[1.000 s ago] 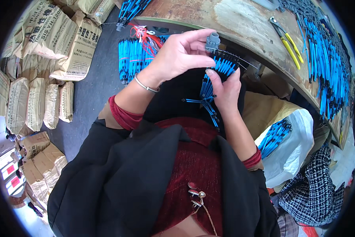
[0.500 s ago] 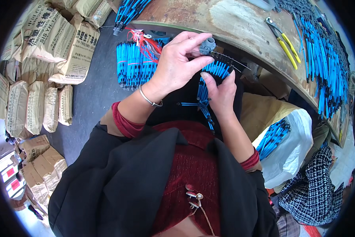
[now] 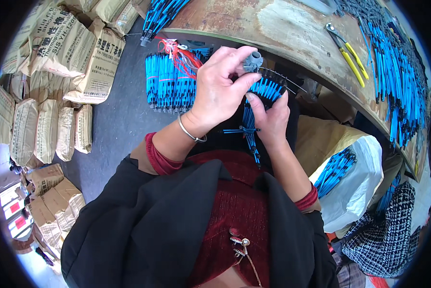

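Note:
My left hand (image 3: 222, 89) is closed around a grey plastic fitting (image 3: 254, 60) with a round hollow top, thumb and fingers pinching it. Just right of it, my right hand (image 3: 272, 119) grips a fan of thin blue rods (image 3: 265, 89) with black ends. Thin metal wires (image 3: 292, 84) run along the black ends and stick out to the right. More blue rods (image 3: 247, 129) hang below, between my hands, some pointing sideways. My palms hide part of the rods and the lower part of the fitting.
A wooden table (image 3: 225, 17) crosses ahead, bearing yellow-handled pliers (image 3: 349, 55) and a heap of blue rods (image 3: 400, 86). Bundled rods (image 3: 170, 84) with red ties (image 3: 179, 55) stand left. An open sack (image 3: 357, 185) of rods sits right; paper sacks (image 3: 88, 67) are piled far left.
The whole view has shifted slightly. Both hands keep their grips on the fitting and rods, and the rods by my right fingers look a little more fanned out.

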The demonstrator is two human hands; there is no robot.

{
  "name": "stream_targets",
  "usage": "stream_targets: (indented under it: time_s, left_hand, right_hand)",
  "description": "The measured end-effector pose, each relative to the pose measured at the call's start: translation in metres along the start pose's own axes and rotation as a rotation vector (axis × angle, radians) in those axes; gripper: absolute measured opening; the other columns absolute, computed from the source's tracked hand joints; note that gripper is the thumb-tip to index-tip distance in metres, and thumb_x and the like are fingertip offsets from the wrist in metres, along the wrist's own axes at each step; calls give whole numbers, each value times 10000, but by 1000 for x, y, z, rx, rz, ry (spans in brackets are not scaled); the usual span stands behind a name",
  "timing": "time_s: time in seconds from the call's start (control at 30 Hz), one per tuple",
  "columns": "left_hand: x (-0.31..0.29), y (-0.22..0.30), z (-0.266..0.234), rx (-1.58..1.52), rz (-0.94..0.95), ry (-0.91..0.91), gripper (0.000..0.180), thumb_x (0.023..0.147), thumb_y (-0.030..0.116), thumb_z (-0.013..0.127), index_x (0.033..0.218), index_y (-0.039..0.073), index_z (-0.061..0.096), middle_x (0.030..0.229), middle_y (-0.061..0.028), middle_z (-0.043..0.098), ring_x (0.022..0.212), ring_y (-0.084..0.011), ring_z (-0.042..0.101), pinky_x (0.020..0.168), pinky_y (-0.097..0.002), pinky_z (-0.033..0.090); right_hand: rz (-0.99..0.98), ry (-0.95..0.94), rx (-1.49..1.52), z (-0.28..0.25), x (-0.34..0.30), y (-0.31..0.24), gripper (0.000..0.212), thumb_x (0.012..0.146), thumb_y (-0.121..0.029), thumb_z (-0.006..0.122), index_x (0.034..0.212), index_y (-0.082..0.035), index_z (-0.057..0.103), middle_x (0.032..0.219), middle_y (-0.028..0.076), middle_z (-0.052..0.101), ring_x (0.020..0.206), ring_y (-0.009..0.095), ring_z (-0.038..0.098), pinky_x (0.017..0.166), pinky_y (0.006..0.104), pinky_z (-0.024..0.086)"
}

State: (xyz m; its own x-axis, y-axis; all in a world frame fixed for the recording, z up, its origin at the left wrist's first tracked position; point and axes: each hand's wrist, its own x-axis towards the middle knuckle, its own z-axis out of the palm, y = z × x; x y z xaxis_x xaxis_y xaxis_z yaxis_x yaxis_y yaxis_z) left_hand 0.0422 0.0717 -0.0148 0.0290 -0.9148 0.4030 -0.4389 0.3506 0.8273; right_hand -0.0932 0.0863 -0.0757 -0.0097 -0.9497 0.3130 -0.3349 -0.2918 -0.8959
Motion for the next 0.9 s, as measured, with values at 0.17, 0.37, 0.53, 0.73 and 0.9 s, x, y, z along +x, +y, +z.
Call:
stream_targets:
  time_s: [0.17, 0.37, 0.53, 0.73, 0.9]
  left_hand:
    - [2, -8, -4, -347, -136, -80, 429, 720, -53, 671, 1120, 7, 530, 951, -50, 572, 811, -101, 576, 704, -228, 499]
    - [5, -12, -16, -551, -169, -247, 425, 742, -104, 631, 1127, 0, 484, 1016, -82, 585, 906, -135, 597, 782, -258, 517]
    - [8, -7, -26, -464, -175, -261, 392, 739, -83, 650, 1097, -4, 513, 981, -87, 615, 899, -130, 610, 778, -247, 509]
    - [9, -9, -31, -435, -147, -282, 392, 730, -62, 676, 1087, 3, 528, 879, -68, 640, 811, -117, 622, 726, -232, 518]
    - [4, -10, -21, -440, -211, -193, 335, 728, -39, 685, 1037, -10, 558, 876, -56, 649, 821, -93, 614, 730, -216, 494]
  right_hand:
    - [-13, -30, -43, -4, -1, -3, 308, 817, -179, 646, 1018, -6, 490, 828, 117, 644, 723, 236, 643, 655, 320, 494]
    - [-95, -70, -101, -7, 2, -4, 254, 855, -160, 585, 1015, 7, 481, 773, 143, 623, 667, 295, 631, 586, 362, 486]
    - [-122, -147, -191, -6, 3, -12, 256, 864, -166, 572, 1011, 14, 467, 759, 165, 613, 643, 339, 619, 560, 387, 480]
    - [-113, -199, -221, -7, 8, -17, 269, 871, -180, 562, 1002, 26, 450, 739, 192, 600, 625, 373, 602, 541, 399, 473]
    - [-106, -215, -232, -8, 15, -14, 315, 869, -202, 566, 1028, 39, 440, 747, 218, 596, 645, 393, 596, 549, 417, 472]
